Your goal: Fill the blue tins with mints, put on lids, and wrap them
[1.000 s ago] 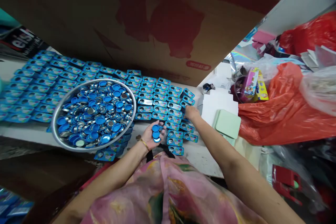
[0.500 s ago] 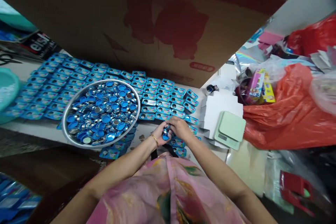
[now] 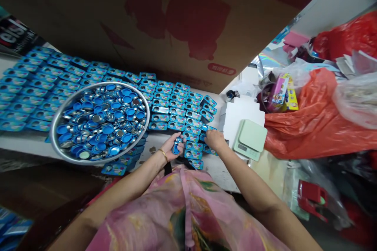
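Observation:
My left hand point(image 3: 170, 148) is closed around several small round metal caps point(image 3: 177, 145), silver with blue faces, near the table's front edge. To its right, my right hand point(image 3: 215, 140) reaches down onto the small blue packs point(image 3: 193, 153), its fingers bent together at one in the right-hand column. Whatever sits between those fingertips is hidden. The packs stand in close rows, each with a round window and printed label. On the left, a wide metal bowl point(image 3: 53, 135) holds a heap of the same caps point(image 3: 107, 129).
A large cardboard box point(image 3: 188, 19) rises behind the rows. Right of my hands are a pale green scale point(image 3: 250, 137) on white card point(image 3: 241, 113), then an orange plastic bag point(image 3: 312, 125). A red plastic object point(image 3: 309, 194) lies at lower right.
My right hand has left my left hand and moved right onto the packs. My left hand still holds the caps. The view has shifted slightly, sliding the scene left.

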### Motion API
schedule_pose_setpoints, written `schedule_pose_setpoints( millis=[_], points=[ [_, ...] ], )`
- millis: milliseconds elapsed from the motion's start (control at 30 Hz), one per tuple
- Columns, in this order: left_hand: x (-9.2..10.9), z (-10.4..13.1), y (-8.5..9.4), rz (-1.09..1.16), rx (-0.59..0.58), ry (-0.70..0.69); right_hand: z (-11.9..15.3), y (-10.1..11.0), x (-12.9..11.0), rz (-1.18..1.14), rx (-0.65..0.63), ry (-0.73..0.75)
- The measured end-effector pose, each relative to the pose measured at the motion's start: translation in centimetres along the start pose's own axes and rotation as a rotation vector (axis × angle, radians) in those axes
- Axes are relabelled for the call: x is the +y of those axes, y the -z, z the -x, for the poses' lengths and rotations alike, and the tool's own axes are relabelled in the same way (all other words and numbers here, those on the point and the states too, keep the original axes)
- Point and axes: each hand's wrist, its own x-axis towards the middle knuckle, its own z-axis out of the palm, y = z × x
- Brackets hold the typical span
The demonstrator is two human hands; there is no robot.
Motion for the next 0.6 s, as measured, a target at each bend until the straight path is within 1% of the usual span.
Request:
schedule_pose_setpoints(
  millis=[100,233,433,500,600],
  points=[
    [0.3,0.4,0.1,0.002,-0.002,-0.036,-0.8,0.1,-0.2,0.014,-0.002,0.012],
    [0.2,0.7,0.2,0.012,0.012,-0.051,-1.9,0.4,0.0,0.019,-0.067,0.018],
    [0.2,0.6,0.7,0.015,0.023,-0.077,-2.9,0.0,-0.9,0.017,-0.029,0.002],
    [0.3,0.6,0.5,0.023,0.054,-0.096,-3.0,-0.1,-1.2,0.015,-0.031,0.000],
    [0.5,0.7,-0.3,0.044,0.114,-0.119,-2.7,0.3,-1.1,-0.021,-0.047,-0.025]
  ],
)
